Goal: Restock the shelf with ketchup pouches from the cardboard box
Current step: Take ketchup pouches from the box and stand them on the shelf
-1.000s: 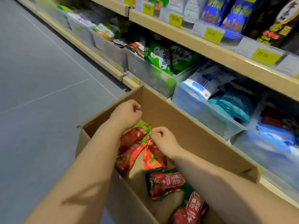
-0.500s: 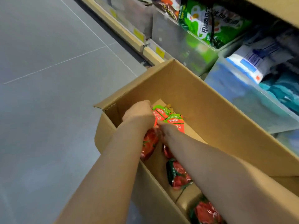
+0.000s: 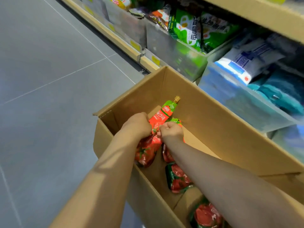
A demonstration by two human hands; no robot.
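Note:
An open cardboard box [image 3: 213,127] stands on the floor against the shelf. Inside it, my left hand [image 3: 137,123] is closed around red ketchup pouches [image 3: 162,116]; one green top with a gold spout sticks up above the fist, and the pouch bodies [image 3: 146,150] hang below. My right hand [image 3: 171,131] is clenched right beside it, gripping another pouch whose green top [image 3: 176,120] peeks out behind the knuckles. Two more pouches [image 3: 178,178] [image 3: 206,214] lie loose on the box floor under my right forearm.
The bottom shelf [image 3: 125,45] runs along the right with clear plastic bins: green packets [image 3: 197,28], white and blue bags [image 3: 250,61], teal packs [image 3: 279,94]. An upper shelf edge [image 3: 266,15] overhangs them. Grey tiled floor [image 3: 49,79] spreads to the left.
Both hands have closed on pouches and raised them off the box floor; the spouted green top now stands above my left fist. The camera has tilted down towards the box.

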